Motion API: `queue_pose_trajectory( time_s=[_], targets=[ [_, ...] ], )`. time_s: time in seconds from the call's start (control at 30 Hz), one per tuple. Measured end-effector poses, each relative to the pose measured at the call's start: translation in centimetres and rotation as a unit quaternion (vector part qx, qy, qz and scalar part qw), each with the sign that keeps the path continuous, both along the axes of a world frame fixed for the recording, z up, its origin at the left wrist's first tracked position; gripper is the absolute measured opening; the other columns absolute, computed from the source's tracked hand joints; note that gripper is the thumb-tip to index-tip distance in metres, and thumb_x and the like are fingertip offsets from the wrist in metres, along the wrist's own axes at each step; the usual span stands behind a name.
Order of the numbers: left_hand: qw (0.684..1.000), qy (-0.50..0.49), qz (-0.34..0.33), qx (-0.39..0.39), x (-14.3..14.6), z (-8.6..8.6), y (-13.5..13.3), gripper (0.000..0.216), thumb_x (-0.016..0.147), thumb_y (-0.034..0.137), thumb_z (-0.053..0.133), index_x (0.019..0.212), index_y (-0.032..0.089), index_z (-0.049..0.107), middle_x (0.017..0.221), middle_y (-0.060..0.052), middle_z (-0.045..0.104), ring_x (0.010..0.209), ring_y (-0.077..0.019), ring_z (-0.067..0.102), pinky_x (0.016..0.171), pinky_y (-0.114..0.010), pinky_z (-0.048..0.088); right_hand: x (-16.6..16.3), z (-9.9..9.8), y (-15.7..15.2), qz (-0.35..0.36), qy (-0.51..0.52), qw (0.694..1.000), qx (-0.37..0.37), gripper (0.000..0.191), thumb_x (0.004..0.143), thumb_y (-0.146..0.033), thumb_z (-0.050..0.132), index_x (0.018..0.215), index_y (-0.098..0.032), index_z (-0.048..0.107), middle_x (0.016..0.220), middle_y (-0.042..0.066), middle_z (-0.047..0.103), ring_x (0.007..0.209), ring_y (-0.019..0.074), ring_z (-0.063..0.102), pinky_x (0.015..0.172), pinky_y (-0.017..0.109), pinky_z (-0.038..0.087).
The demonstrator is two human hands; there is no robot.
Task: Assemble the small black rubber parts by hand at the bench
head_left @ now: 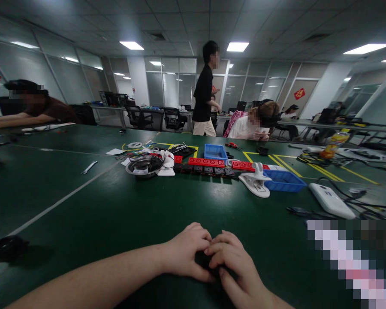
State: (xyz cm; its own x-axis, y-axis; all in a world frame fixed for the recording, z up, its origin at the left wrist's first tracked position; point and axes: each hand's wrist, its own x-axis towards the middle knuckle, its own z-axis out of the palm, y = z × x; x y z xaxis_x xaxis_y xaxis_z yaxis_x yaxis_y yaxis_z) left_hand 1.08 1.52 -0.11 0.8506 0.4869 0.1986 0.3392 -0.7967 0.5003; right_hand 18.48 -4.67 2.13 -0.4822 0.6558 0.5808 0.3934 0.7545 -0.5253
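My left hand (189, 252) and my right hand (236, 262) meet over the green tabletop near its front edge. Between them sits a small black object (203, 259), mostly covered by fingers, so its kind cannot be made out. The left fingers and thumb curl round its left side. From the right, the other hand's bent fingers close over it, and the fingertips of both hands nearly touch. The object is low, and I cannot tell whether it rests on the table.
Beyond the hands stand red sockets (206, 162), a metal bowl (143, 166), a white clip stand (255, 182) and blue bins (284, 181). A white power bank (331, 201) and cables lie right, a black ring-shaped part (8, 248) left, a wrench (89, 167) farther off. People are around.
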Motion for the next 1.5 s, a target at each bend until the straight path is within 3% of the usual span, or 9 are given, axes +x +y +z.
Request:
queue_pose_trajectory(
  time_s=[0.23,0.33,0.57,0.8,0.93,1.03,1.23,1.4,1.5],
  targets=[
    [0.999,0.016,0.035,0.013,0.3,-0.2,-0.5,0.065,0.052,0.050,0.075,0.105,0.021,0.050,0.099,-0.003,0.053,0.090,-0.0225,0.049,0.091,-0.039,0.035,0.1,-1.2,0.2,-0.008,-0.005,1.000,0.007,0.036,0.078,-0.022,0.051,0.113,-0.020,0.045,0.110,0.008,0.055,0.104,0.0236,0.049,0.095,0.043,0.035],
    [0.998,-0.003,0.063,0.024,0.4,-0.4,-1.0,0.077,0.050,0.055,0.073,0.112,0.019,0.044,0.104,-0.005,0.051,0.096,-0.0244,0.047,0.100,-0.046,0.026,-0.1,-1.8,0.3,-0.046,0.013,0.999,-0.020,0.040,0.080,-0.036,0.053,0.115,-0.019,0.042,0.109,0.009,0.051,0.102,0.0244,0.048,0.089,0.041,0.040],
    [0.989,0.015,0.133,0.069,0.9,-0.1,-2.1,0.058,0.051,0.057,0.069,0.090,0.018,0.051,0.089,-0.002,0.051,0.089,-0.0213,0.049,0.106,-0.046,0.018,-0.6,-2.2,0.1,-0.109,0.026,0.992,-0.064,0.026,0.076,-0.032,0.056,0.095,-0.018,0.046,0.091,0.006,0.049,0.082,0.0210,0.048,0.072,0.036,0.043],
    [0.993,0.010,0.110,0.048,0.8,0.4,-1.9,0.042,0.056,0.040,0.071,0.086,0.018,0.053,0.087,-0.001,0.050,0.087,-0.0191,0.050,0.105,-0.044,0.020,-0.9,-1.5,0.2,-0.111,0.000,0.991,-0.069,0.005,0.077,-0.018,0.049,0.081,-0.018,0.046,0.081,0.004,0.050,0.077,0.0197,0.048,0.067,0.034,0.041],
    [0.997,-0.006,0.080,0.023,0.6,0.1,-1.2,0.038,0.051,0.035,0.076,0.077,0.019,0.053,0.088,0.001,0.048,0.083,-0.0170,0.048,0.088,-0.034,0.038,-0.5,-1.0,0.2,-0.055,0.013,0.998,-0.028,0.013,0.075,-0.011,0.047,0.085,-0.019,0.051,0.084,0.004,0.054,0.081,0.0192,0.049,0.071,0.035,0.041],
    [0.998,-0.015,0.054,0.015,0.5,-0.1,-0.8,0.036,0.049,0.032,0.079,0.072,0.020,0.054,0.089,0.002,0.048,0.084,-0.0172,0.047,0.077,-0.028,0.040,-0.3,-0.8,0.2,-0.013,0.022,1.000,0.016,0.022,0.071,-0.007,0.043,0.085,-0.020,0.053,0.083,0.003,0.057,0.082,0.0187,0.050,0.072,0.035,0.041],
    [0.999,-0.020,0.035,0.009,0.4,0.0,-0.7,0.032,0.054,0.032,0.079,0.071,0.020,0.055,0.091,0.002,0.050,0.088,-0.0178,0.047,0.080,-0.029,0.037,-0.1,-0.5,0.2,0.018,0.012,0.999,0.036,0.026,0.066,-0.006,0.039,0.079,-0.022,0.054,0.079,0.000,0.060,0.080,0.0172,0.053,0.080,0.039,0.038],
    [1.000,0.003,0.027,0.013,0.3,0.1,-0.7,0.033,0.057,0.033,0.076,0.080,0.021,0.056,0.095,0.001,0.051,0.090,-0.0193,0.046,0.083,-0.031,0.036,0.0,-0.5,0.1,0.019,0.004,0.999,0.035,0.035,0.070,-0.007,0.043,0.100,-0.024,0.049,0.092,0.000,0.061,0.089,0.0181,0.053,0.091,0.041,0.031],
    [0.999,0.006,0.046,0.001,0.3,0.2,-0.7,0.046,0.057,0.039,0.075,0.093,0.021,0.053,0.095,-0.001,0.051,0.088,-0.0199,0.047,0.082,-0.032,0.038,0.0,-0.9,0.1,-0.015,0.019,1.000,0.015,0.032,0.074,-0.014,0.047,0.105,-0.022,0.045,0.096,0.004,0.057,0.089,0.0195,0.052,0.085,0.039,0.037]
  ],
)
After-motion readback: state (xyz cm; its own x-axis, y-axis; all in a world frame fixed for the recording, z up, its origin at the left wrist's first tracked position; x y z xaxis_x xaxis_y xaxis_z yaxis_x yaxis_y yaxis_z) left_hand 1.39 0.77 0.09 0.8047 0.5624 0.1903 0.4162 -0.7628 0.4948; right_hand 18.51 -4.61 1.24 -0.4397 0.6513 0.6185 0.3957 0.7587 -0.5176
